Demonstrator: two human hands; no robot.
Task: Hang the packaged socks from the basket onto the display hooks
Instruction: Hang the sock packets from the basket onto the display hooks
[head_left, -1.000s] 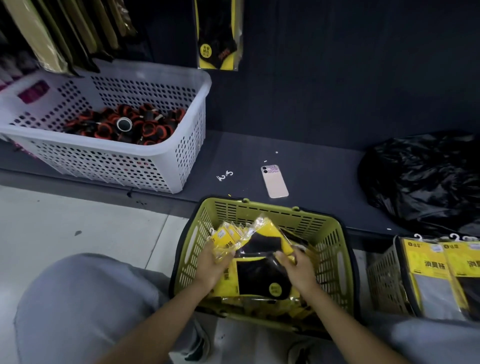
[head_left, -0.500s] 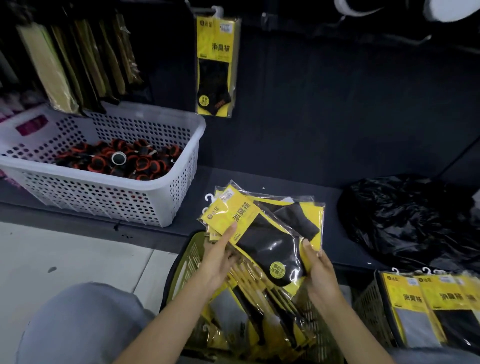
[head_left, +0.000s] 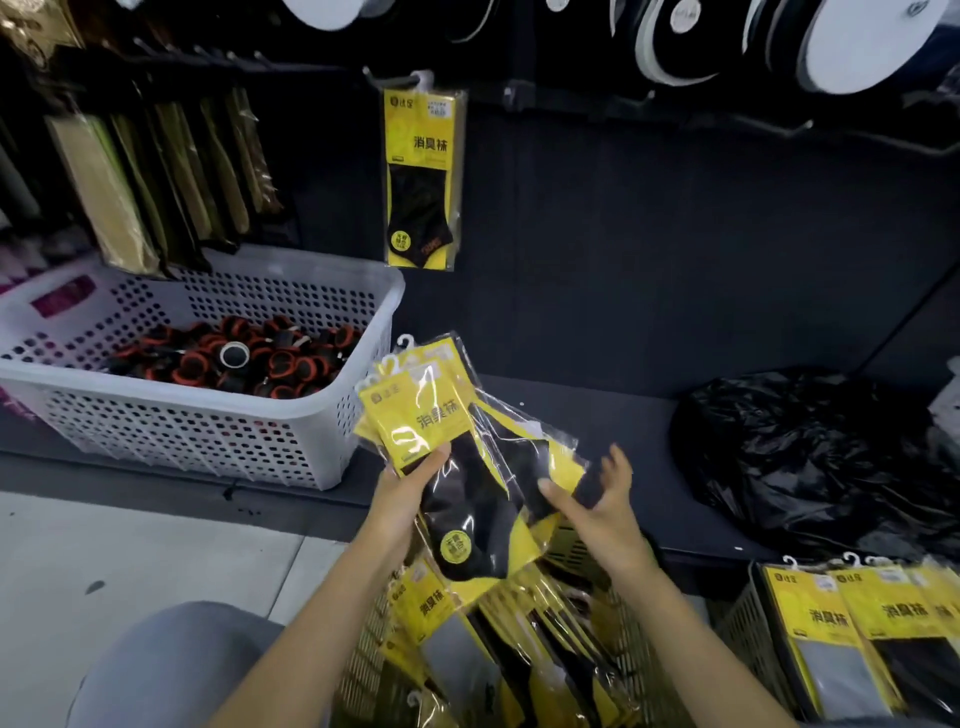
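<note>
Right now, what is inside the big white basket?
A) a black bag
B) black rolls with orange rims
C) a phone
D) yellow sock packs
B: the white basket holds a heap of black rolls with orange rims, while the yellow sock packs are gripped in the left hand.

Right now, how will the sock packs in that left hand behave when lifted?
Probably slippery: the sock packs have glossy film and fan apart in the left hand. Likely light and somewhat floppy, since one hand carries them all.
</note>
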